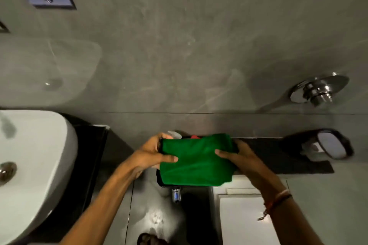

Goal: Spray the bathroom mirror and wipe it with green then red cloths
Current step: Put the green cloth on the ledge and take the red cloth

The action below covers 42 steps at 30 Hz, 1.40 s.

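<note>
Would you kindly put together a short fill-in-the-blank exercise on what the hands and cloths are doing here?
1. Both hands hold a black tray covered by a folded ____ cloth.
2. A bit of ____ fabric peeks out behind that cloth.
3. The white basin lies on the side of the ____ hand.
4. A thread bracelet circles the wrist of the ____ hand.

Missing words: green; red; left; right

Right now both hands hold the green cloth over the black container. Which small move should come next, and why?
Probably lift the green cloth off the black container with one hand. Both the left hand and the right hand grip its edges, and it covers what appears to be the spray bottle and a bit of red underneath, so spraying cannot start until one hand is free.
</note>
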{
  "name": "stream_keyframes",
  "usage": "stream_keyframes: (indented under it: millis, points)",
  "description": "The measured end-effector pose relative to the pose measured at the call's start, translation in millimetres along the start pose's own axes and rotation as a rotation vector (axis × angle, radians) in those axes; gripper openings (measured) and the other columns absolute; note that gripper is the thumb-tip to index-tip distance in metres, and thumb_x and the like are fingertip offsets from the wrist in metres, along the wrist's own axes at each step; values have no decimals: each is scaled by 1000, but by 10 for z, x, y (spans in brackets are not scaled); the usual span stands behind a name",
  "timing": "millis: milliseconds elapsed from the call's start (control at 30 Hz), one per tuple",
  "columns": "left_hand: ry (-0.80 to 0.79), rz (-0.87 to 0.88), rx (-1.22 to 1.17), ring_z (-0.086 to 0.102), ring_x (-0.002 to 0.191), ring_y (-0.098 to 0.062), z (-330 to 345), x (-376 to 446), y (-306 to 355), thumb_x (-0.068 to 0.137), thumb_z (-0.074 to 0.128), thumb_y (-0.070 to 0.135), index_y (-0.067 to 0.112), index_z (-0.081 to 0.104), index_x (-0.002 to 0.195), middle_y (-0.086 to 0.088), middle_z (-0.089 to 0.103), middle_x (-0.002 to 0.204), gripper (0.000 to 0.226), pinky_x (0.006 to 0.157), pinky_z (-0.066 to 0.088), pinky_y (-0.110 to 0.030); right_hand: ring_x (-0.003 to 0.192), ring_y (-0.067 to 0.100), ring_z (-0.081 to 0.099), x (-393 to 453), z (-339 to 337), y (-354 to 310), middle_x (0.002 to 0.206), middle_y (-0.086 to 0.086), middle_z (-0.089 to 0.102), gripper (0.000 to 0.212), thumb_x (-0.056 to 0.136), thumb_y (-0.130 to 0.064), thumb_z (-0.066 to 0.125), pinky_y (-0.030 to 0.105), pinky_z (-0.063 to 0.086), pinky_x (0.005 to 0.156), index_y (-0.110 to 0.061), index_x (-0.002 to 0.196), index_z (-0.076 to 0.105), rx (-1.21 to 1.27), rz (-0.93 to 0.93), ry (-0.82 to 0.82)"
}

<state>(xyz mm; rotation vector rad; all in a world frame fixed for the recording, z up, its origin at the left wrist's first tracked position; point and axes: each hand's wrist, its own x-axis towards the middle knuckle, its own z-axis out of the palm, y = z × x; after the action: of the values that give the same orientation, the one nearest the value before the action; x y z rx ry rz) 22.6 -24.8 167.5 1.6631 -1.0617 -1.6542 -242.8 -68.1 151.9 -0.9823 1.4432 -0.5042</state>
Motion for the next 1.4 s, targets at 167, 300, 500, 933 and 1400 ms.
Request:
stream_keyframes:
  millis: [167, 300, 500, 933, 1400]
  points:
    - [138, -123, -42, 58, 94, -29, 183, 579, -1107, 67, 69, -34, 0, 42, 115, -16, 57, 97, 65, 62, 57, -21, 115, 38, 69, 703, 351, 1066, 132, 31, 69, 40, 91, 1, 73, 57, 53, 108, 6, 128, 60, -199, 238, 6]
    - [212, -122, 181, 61, 97, -27, 340, 872, -1574, 68, 82, -14, 7, 48, 117, -9, 60, 97, 64, 76, 58, -38, 123, 36, 67, 944, 385, 1392, 127, 19, 74, 39, 90, -27, 76, 41, 55, 103, -11, 125, 71, -555, 234, 24]
    - [485, 10, 825, 60, 114, -32, 341, 934, -1789, 88, 64, 43, 18, 53, 128, -11, 61, 127, 48, 93, 52, -47, 113, 41, 68, 1189, 481, 1290, 120, 21, 69, 66, 74, -54, 85, 48, 56, 96, -11, 115, 54, -388, 133, 399]
    - [617, 146, 1351, 9, 156, -44, -142, 958, -1840, 84, 26, 85, 35, 16, 160, -13, 13, 171, 91, 113, 9, -79, 115, 50, 67, 1538, 709, 1188, 118, 34, 73, 34, 81, -12, 79, 48, 54, 98, 3, 111, 72, -390, 123, 451]
    - [653, 935, 547, 70, 90, -22, -761, -86, 368, 102, 41, 48, 13, 68, 108, -4, 72, 99, 44, 79, 58, -40, 92, 0, 71, 43, 122, -890, 94, -13, 77, 47, 80, 19, 73, 12, 50, 80, -26, 93, 74, -455, -635, 27]
